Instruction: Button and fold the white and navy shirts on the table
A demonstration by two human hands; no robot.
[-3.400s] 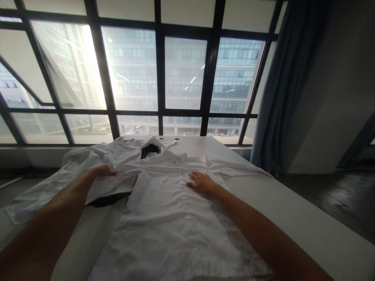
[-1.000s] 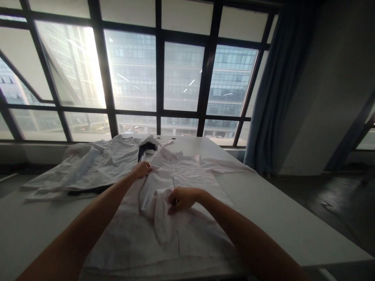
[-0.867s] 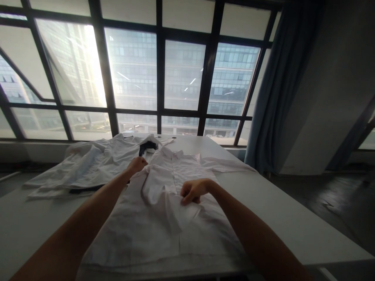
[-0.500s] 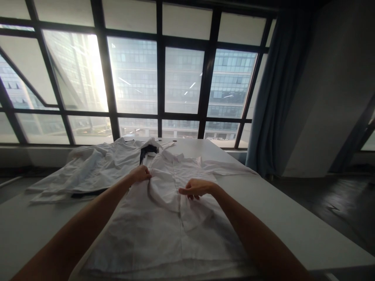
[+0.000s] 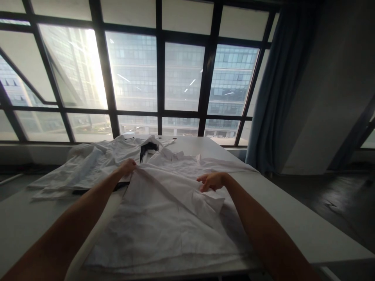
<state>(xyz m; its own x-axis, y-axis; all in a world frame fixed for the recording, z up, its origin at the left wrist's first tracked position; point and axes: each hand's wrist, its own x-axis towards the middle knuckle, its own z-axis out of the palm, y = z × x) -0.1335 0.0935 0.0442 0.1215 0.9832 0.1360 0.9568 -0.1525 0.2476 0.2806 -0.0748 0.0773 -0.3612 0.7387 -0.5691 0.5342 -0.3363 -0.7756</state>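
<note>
A white shirt point(image 5: 152, 230) lies spread over the white table, its collar toward the window and its hem toward me. One sleeve point(image 5: 178, 187) stretches diagonally across its front, with the cuff end at the right. My left hand point(image 5: 128, 166) is closed on the fabric at the shirt's left edge and pulls it taut. Over the right part of the sleeve, my right hand point(image 5: 212, 181) has curled fingers on the cloth near the cuff. Its fingertips are partly hidden by the folds.
Several more white garments point(image 5: 88, 164) with dark parts are heaped on the left of the table point(image 5: 293, 222). The shirt's other sleeve point(image 5: 228, 164) extends to the right. Beyond the table are a large window point(image 5: 184, 78) and a blue curtain point(image 5: 263, 117).
My left hand has moved left and slightly away with the fabric. My right hand has shifted right, drawing the sleeve and cuff across the shirt front.
</note>
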